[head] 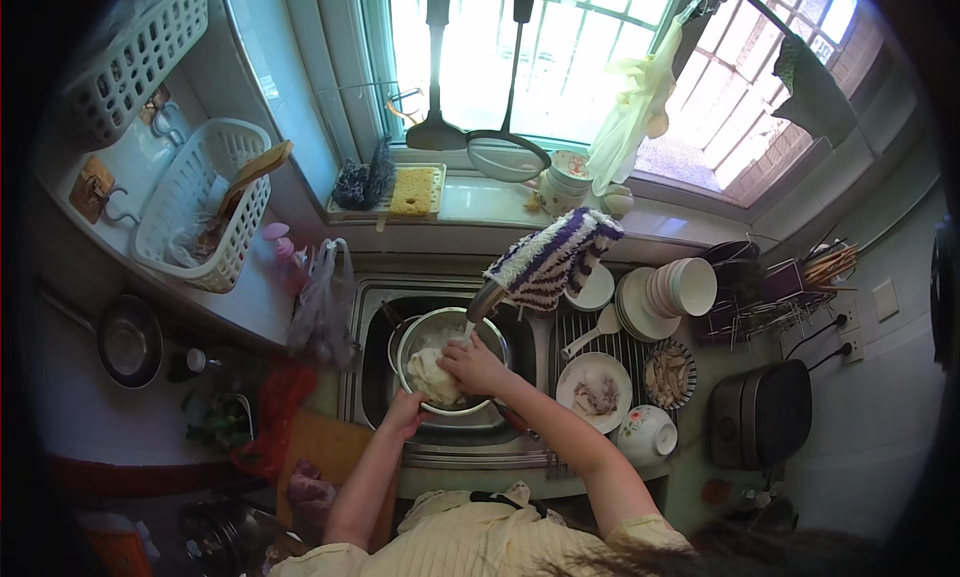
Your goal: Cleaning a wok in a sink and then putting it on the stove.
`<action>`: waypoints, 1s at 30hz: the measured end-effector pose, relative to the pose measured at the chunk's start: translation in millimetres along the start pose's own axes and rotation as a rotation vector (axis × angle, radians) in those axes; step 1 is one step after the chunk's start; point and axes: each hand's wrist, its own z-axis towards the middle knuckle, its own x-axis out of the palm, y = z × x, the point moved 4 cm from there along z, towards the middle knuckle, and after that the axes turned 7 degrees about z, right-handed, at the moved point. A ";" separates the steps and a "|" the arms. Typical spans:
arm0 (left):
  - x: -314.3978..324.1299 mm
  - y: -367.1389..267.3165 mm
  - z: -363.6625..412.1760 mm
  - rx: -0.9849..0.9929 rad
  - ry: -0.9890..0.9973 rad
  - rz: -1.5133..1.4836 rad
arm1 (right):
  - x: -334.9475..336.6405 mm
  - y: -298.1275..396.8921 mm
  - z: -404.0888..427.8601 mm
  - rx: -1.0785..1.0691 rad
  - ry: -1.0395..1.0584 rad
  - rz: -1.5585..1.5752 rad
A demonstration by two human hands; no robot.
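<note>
A round metal bowl [406,342] is held over the sink [373,382], under a faucet [486,302] that runs a thin stream of water. My left hand [407,414] grips the bowl's near rim at the left. Inside the bowl lies a pale, soft lump [429,378], whose kind I cannot tell. My right hand [474,364] rests on the lump's right side, palm down, fingers slightly spread beneath the stream. A striped purple and white cloth [553,265] hangs over the faucet. Part of a second pot shows behind the bowl.
Right of the sink, a wire rack holds a plate with meat-like pieces [595,394], stacked bowls [679,288] and a rice paddle [592,333]. A plastic bag [322,307] hangs at the left. Raw meat [310,493] lies on a cutting board [322,436]. A skimmer [508,155] hangs ahead.
</note>
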 end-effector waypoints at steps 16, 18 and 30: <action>-21.6 4.1 -8.1 -0.015 -0.027 -0.014 | -18.0 -4.5 -10.5 0.155 -0.195 0.245; -24.5 4.0 -15.4 -0.030 -0.029 0.016 | -38.5 -9.9 -10.6 0.035 -0.360 0.013; -59.7 8.4 -68.7 -0.007 -0.192 0.006 | -46.6 -94.2 -38.0 0.428 0.011 -0.271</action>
